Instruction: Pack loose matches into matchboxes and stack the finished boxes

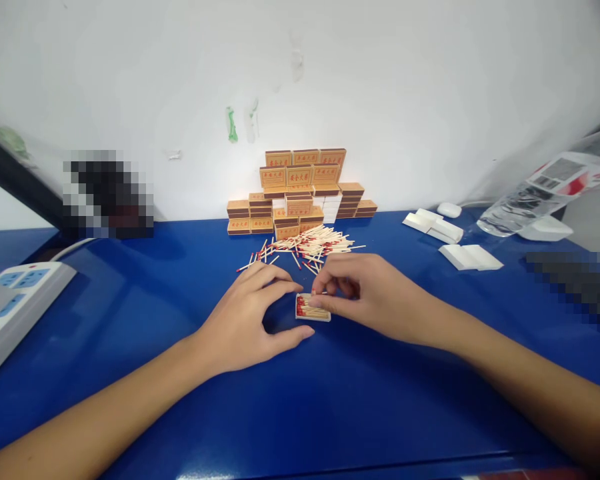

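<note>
A small white matchbox tray (314,319) lies on the blue table, filled with red-tipped matches (307,307). Around its left end curves my left hand (250,317), thumb and fingers apart, holding nothing. My right hand (365,287) is over the tray's right part, thumb and forefinger pinched on a match whose red tip (313,292) shows between them. Just behind the hands spreads a loose pile of matches (325,241), its heads pointing various ways. Beyond the pile, orange-and-brown matchboxes (300,177) are stacked against the wall.
White empty trays (433,225) and folded white pieces (471,257) lie at right, near a white earbud case (449,210) and a tilted plastic bottle (535,190). A power strip (40,283) sits at left. Pixelated dark objects stand on both sides.
</note>
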`<state>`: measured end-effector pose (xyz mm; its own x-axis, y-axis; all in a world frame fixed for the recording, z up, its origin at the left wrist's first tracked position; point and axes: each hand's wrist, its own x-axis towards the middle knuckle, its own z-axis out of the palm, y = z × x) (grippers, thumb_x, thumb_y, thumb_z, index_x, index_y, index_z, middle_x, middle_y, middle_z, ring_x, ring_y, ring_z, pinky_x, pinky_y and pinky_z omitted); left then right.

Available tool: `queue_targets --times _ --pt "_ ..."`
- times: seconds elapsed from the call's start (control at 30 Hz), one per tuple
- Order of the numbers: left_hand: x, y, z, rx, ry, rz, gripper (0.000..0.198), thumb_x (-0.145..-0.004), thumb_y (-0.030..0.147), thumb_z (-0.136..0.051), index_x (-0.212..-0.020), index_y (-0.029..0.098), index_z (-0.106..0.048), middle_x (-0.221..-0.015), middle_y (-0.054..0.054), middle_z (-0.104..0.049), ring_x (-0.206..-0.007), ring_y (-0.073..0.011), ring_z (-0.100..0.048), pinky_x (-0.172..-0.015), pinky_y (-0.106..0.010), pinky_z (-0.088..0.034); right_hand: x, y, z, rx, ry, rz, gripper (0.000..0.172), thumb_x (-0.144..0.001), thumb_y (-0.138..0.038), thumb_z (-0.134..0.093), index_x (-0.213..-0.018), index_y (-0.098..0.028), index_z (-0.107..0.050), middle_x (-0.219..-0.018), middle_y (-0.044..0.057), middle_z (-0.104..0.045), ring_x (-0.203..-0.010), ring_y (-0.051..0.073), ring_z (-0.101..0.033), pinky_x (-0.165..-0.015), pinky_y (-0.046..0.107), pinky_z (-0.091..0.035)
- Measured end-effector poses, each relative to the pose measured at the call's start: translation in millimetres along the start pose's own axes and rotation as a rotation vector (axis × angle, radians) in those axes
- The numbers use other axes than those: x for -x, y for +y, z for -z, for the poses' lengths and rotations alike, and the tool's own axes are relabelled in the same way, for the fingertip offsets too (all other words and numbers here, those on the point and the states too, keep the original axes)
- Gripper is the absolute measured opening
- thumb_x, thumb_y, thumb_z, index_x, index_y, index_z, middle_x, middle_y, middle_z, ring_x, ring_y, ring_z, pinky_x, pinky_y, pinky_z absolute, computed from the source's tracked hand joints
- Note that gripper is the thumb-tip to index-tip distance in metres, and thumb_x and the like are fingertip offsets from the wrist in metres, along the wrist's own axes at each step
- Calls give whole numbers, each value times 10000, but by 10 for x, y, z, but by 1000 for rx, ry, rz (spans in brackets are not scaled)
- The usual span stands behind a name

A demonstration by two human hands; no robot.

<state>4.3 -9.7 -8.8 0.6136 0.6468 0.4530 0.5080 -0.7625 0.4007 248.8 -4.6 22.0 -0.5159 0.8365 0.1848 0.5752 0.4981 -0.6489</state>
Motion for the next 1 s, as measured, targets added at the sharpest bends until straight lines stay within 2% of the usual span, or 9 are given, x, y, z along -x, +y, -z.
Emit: queue_targets --times 0.17,0.3,0.43,0.6,0.77,1.0 --pt "-5 -11 -13 -24 -8 -1 239 -911 308 -797 -1128 232 -732 -1152 -78 -725 -1093 -270 -656 -1033 -507 -521 21 77 -63 140 -85 96 105 -984 -287 -717 -919 -212 -752 -863 13 -673 -762 149 -595 -704 296 -417" --pt "-9 -14 5 -5 -35 4 260 -887 313 -825 -1101 220 -709 -1126 -64 -728 -1065 -262 -644 -1015 -493 -518 26 102 -62 148 -121 124 80 -992 -213 -678 -953 -204 -747 -897 18 -647 -763 144 -587 -695 286 -424" --pt "-8 -14 7 9 -40 -7 243 -895 296 -813 -1087 209 -692 -1094 -52 -730 -1033 -245 -643 -982 -465 -516 30 116 -52 139 -169 146 121 -1028 -252 -631 -957 -192 -709 -964 28 -652 -776 137 -602 -701 282 -445" --pt "-13 -12 1 16 -50 -8 231 -897 280 -803 -1082 203 -688 -1076 -55 -727 -1025 -241 -650 -957 -443 -516 24 146 -18 205 -185 178 69 -1016 -211 -638 -973 -193 -689 -969 31 -641 -776 148 -607 -711 292 -449" --pt "-25 -10 2 34 -58 -18 230 -900 266 -800 -1089 200 -685 -1081 -54 -728 -1015 -233 -654 -935 -418 -518 23 123 -38 144 -229 182 112 -1058 -268 -613 -1053 -195 -698 -1073 58 -655 -882 174 -648 -775 304 -486" --pt "-13 2 27 44 -83 4 217 -911 294 -788 -1078 193 -691 -1065 -58 -738 -1002 -235 -661 -932 -421 -521 30 153 -31 187 -211 191 123 -1071 -263 -584 -1034 -183 -669 -1055 59 -645 -828 168 -625 -736 303 -471"
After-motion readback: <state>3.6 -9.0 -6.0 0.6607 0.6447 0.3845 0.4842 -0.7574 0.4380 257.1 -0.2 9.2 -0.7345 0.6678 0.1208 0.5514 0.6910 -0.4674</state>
